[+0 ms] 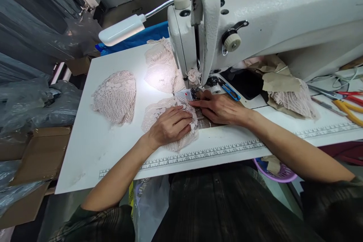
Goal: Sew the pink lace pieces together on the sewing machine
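A pale pink lace piece lies on the table before the needle of the white sewing machine. My left hand rests flat on this lace, fingers stretched and close together. At the lace's right edge, beside the presser foot, is my right hand; its index finger reaches onto the lace and the other fingers are bent, apparently gripping the edge. The right fingertips are partly hidden. Behind the lace lies another bunch of lace, lit by a lamp.
A stack of lace pieces sits at the left of the white table. Blue thread snips lie by the machine bed. At right are more lace and yellow-handled scissors. A purple basket stands below the table edge.
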### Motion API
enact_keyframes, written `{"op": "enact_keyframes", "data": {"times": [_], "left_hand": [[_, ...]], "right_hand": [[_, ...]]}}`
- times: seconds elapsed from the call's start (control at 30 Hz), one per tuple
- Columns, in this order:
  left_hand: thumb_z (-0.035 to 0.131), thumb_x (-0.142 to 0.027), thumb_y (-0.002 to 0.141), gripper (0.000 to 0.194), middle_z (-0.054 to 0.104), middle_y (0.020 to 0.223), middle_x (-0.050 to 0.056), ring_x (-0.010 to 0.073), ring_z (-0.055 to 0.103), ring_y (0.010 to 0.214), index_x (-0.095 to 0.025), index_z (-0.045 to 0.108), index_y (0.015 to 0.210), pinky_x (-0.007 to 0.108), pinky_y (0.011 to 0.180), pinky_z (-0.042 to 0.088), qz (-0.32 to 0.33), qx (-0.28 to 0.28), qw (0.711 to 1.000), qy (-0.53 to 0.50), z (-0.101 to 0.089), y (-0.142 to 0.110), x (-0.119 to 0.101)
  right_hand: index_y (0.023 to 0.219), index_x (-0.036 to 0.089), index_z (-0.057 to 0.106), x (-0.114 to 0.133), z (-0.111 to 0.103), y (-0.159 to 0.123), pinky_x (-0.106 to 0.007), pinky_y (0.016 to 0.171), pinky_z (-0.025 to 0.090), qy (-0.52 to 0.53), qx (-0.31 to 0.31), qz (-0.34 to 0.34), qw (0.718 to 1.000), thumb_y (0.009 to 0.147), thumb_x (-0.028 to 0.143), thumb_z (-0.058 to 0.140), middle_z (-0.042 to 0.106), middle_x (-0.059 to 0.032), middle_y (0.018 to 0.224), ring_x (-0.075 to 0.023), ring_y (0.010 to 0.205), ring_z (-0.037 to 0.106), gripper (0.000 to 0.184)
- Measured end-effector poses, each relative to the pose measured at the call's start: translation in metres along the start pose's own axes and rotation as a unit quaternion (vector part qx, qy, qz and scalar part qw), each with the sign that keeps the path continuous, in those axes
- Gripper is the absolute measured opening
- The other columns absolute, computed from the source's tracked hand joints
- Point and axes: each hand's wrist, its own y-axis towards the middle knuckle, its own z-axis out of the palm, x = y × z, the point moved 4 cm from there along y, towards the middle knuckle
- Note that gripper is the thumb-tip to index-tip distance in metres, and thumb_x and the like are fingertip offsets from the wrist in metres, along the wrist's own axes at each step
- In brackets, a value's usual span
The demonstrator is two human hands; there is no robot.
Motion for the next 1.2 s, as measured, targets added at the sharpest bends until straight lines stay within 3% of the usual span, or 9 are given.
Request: {"op": "enact_keyframes", "data": {"times": [0.27,0.5,0.67,0.83,1.03,1.2], "left_hand": [[0.060,-0.015,0.089,0.005,0.073,0.093,0.005,0.0164,0.070,0.086,-0.016,0.064,0.089,0.040,0.091,0.058,-0.025,0.037,0.999,0.009,0.006,-0.002,0.002],[0.059,-0.015,0.088,0.005,0.073,0.093,0.005,0.0164,0.070,0.086,-0.016,0.064,0.088,0.037,0.085,0.059,-0.026,0.030,0.999,0.014,0.006,-0.003,0.000],[0.063,-0.014,0.087,0.002,0.074,0.090,0.005,0.0159,0.071,0.083,-0.014,0.064,0.089,0.040,0.092,0.058,-0.010,0.020,0.999,0.028,0.006,-0.003,-0.001],[0.063,-0.012,0.085,0.004,0.074,0.087,0.005,0.0154,0.071,0.082,-0.014,0.063,0.089,0.040,0.093,0.059,-0.008,0.011,1.000,0.018,0.005,-0.002,-0.002],[0.063,-0.013,0.086,0.005,0.074,0.089,0.005,0.0155,0.071,0.083,-0.014,0.063,0.091,0.039,0.090,0.060,-0.007,0.020,1.000,0.011,0.004,-0.002,-0.002],[0.063,-0.013,0.086,0.008,0.074,0.093,0.006,0.0160,0.072,0.086,-0.015,0.064,0.094,0.038,0.088,0.062,-0.023,0.004,1.000,-0.019,0.005,-0.004,0.001]], "right_hand": [[0.132,0.016,0.059,0.003,0.005,0.006,-0.032,0.069,0.047,-0.045,0.040,-0.008,0.998,0.093,0.016,0.042,0.060,-0.0154,0.102,-0.0226,0.085,0.056,0.042],[0.134,0.015,0.059,-0.007,-0.008,-0.005,-0.033,0.081,0.051,0.094,0.026,0.031,0.995,0.094,0.018,0.041,0.062,-0.0120,0.100,-0.0187,0.082,0.060,0.044],[0.127,0.022,0.065,-0.004,-0.006,-0.015,-0.037,0.089,0.051,0.119,-0.014,0.008,0.993,0.094,0.017,0.043,0.057,-0.0120,0.111,-0.0200,0.097,0.058,0.040],[0.122,0.022,0.068,0.005,0.002,-0.015,-0.042,0.088,0.052,0.083,-0.003,-0.041,0.996,0.093,0.020,0.049,0.054,-0.0135,0.110,-0.0235,0.100,0.054,0.035],[0.123,0.022,0.067,0.007,0.002,-0.016,-0.042,0.088,0.053,0.088,-0.017,-0.027,0.996,0.094,0.021,0.046,0.055,-0.0127,0.105,-0.0234,0.099,0.055,0.035],[0.128,0.018,0.063,-0.001,-0.005,-0.018,-0.036,0.087,0.053,0.135,-0.069,0.055,0.987,0.094,0.014,0.041,0.063,-0.0107,0.107,-0.0194,0.093,0.061,0.041]]}}
